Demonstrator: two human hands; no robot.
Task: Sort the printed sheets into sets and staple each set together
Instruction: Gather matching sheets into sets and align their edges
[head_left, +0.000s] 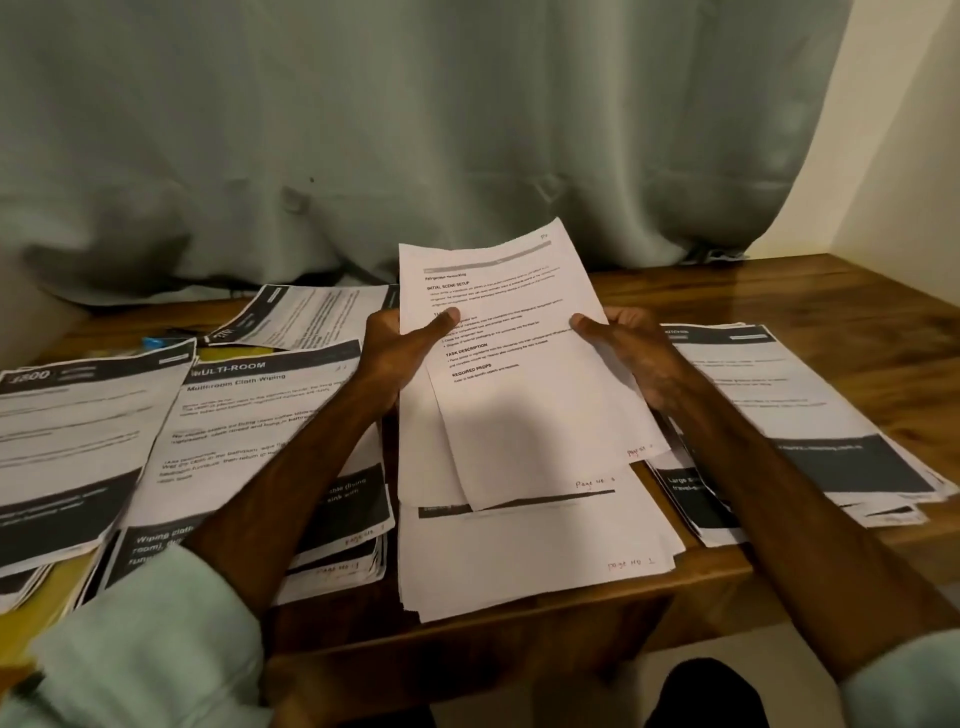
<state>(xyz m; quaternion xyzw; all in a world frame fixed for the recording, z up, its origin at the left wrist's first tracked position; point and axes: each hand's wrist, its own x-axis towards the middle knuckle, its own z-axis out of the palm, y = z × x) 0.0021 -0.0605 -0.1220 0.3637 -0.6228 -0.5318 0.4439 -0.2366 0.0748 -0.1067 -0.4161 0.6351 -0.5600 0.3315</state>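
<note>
At the frame's centre, the left hand (397, 353) and right hand (631, 353) each pinch a side edge of a few loose sheets (519, 374), lifted above the middle pile (535, 566). This looks like sorting; next, squaring the edges for stapling. No stapler shows.

White sheets (519, 364) (blk bands), brown table (779, 291).

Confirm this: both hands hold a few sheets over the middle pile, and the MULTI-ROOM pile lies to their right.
One point is wrong: the head view shows the MULTI-ROOM pile to the left of the held sheets, not the right. The rest stands: the left hand and right hand hold them over the middle pile.
</note>
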